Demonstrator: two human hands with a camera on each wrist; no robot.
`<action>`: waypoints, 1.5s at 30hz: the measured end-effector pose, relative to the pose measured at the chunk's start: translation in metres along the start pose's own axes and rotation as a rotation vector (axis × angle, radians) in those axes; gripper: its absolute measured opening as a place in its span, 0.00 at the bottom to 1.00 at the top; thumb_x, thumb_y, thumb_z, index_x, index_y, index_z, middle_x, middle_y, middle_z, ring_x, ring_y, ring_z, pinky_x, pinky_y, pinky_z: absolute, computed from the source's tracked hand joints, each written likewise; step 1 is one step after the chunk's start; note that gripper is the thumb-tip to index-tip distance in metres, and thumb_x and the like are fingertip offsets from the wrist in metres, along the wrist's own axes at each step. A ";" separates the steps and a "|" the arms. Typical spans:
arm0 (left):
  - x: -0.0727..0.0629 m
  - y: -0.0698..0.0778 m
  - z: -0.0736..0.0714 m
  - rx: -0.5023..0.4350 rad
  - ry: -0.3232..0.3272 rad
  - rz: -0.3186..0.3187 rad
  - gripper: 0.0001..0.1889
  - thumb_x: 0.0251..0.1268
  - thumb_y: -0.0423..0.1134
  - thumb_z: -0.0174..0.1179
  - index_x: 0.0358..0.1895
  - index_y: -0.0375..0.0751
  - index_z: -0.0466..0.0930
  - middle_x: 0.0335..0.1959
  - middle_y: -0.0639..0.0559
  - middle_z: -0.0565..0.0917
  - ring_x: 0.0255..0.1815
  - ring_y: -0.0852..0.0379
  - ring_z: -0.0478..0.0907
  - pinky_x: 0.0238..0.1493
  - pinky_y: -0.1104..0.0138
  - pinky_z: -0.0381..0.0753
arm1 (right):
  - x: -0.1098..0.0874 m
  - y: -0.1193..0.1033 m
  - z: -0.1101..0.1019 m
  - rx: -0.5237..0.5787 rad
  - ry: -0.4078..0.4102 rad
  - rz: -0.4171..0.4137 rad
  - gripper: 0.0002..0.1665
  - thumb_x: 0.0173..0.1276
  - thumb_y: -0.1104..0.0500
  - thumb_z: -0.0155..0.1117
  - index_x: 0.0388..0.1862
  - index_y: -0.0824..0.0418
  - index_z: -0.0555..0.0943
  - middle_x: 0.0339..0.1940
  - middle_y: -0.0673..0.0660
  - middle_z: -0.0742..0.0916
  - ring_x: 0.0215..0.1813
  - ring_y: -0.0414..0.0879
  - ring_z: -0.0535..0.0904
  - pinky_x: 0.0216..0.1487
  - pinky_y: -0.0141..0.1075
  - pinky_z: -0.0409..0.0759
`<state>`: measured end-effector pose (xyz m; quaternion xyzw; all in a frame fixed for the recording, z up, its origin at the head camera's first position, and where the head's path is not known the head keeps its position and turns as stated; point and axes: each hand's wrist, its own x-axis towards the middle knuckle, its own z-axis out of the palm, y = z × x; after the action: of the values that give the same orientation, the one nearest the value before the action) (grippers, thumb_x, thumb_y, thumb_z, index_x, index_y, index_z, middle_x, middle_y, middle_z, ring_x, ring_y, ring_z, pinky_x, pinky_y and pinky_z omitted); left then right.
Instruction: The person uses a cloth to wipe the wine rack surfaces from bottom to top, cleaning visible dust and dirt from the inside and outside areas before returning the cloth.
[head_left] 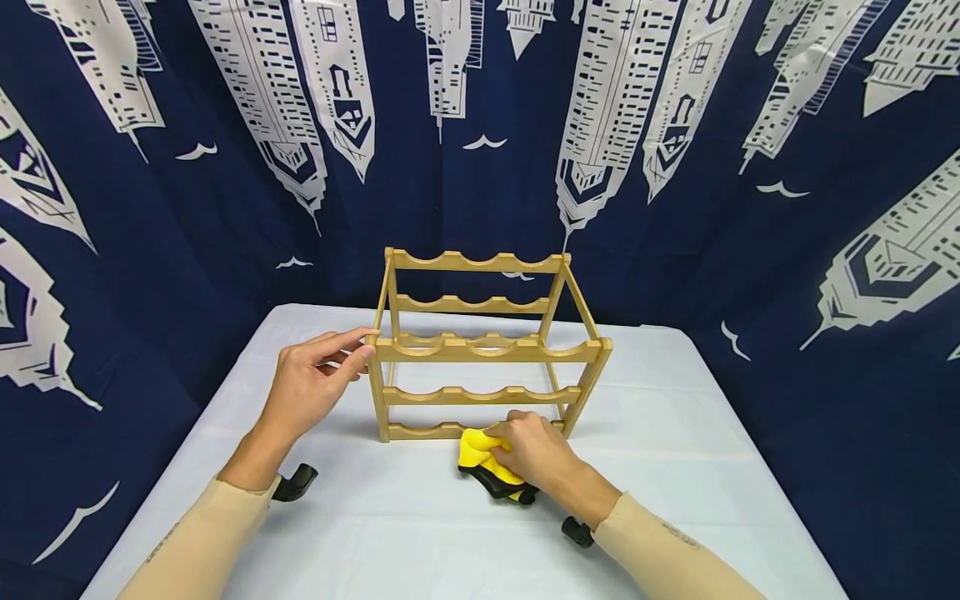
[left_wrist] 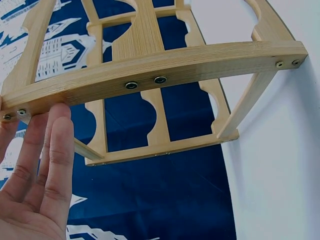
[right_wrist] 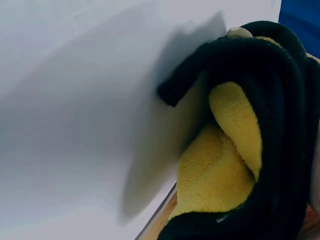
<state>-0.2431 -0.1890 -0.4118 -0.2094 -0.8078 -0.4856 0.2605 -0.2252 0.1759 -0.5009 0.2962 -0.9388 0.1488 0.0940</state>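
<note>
A light wooden wine rack [head_left: 487,350] with scalloped rails stands on the table. My left hand [head_left: 311,375] holds the top of its front left post between thumb and fingers. Up close in the left wrist view, the fingers [left_wrist: 57,155] meet the edge of that post near its screw heads. My right hand [head_left: 536,450] grips a bunched yellow cloth [head_left: 476,450] with a black edge, low in front of the rack and overlapping its bottom rail. Folds of the cloth [right_wrist: 215,170] fill the right side of the right wrist view, hiding most of the right hand.
A white cloth covers the table [head_left: 375,533]. Behind and around it hangs a dark blue curtain [head_left: 465,200] printed with white buildings and birds. A black wrist-worn device [head_left: 296,483] shows beside the left wrist, another [head_left: 577,532] beside the right.
</note>
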 end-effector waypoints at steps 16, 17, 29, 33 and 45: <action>0.000 -0.001 -0.001 0.007 -0.005 0.016 0.16 0.81 0.32 0.76 0.65 0.45 0.96 0.44 0.45 0.98 0.35 0.64 0.94 0.37 0.78 0.92 | -0.028 0.034 -0.019 -0.050 -0.008 0.186 0.17 0.68 0.65 0.88 0.56 0.58 0.99 0.40 0.56 0.96 0.38 0.44 0.87 0.38 0.40 0.90; 0.000 -0.001 -0.002 0.003 -0.006 0.016 0.16 0.81 0.31 0.76 0.65 0.45 0.96 0.44 0.45 0.98 0.36 0.63 0.95 0.37 0.78 0.92 | -0.030 0.036 -0.020 -0.052 -0.011 0.206 0.17 0.68 0.64 0.88 0.56 0.57 0.99 0.42 0.57 0.97 0.40 0.46 0.89 0.41 0.43 0.92; 0.000 -0.001 -0.001 -0.029 -0.015 0.016 0.15 0.81 0.30 0.75 0.65 0.44 0.96 0.45 0.43 0.98 0.38 0.74 0.93 0.40 0.76 0.94 | -0.047 0.046 -0.034 -0.103 0.010 0.236 0.19 0.68 0.65 0.87 0.57 0.60 0.97 0.53 0.62 0.97 0.48 0.59 0.96 0.46 0.54 0.97; 0.000 -0.001 -0.001 -0.030 -0.019 0.013 0.16 0.81 0.30 0.75 0.65 0.44 0.96 0.46 0.43 0.98 0.39 0.77 0.93 0.40 0.76 0.94 | -0.051 0.048 -0.038 -0.041 0.078 0.182 0.19 0.66 0.64 0.89 0.56 0.60 0.97 0.51 0.60 0.98 0.47 0.56 0.96 0.49 0.51 0.98; -0.001 -0.001 0.000 -0.057 -0.021 -0.007 0.16 0.81 0.29 0.75 0.66 0.42 0.96 0.46 0.41 0.98 0.39 0.75 0.93 0.41 0.75 0.95 | -0.027 0.016 -0.046 0.303 0.357 -0.137 0.22 0.65 0.66 0.89 0.58 0.56 0.95 0.49 0.53 0.97 0.42 0.40 0.88 0.43 0.30 0.92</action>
<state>-0.2430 -0.1898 -0.4132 -0.2191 -0.7970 -0.5071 0.2441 -0.2086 0.2179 -0.4689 0.3392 -0.8519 0.3310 0.2227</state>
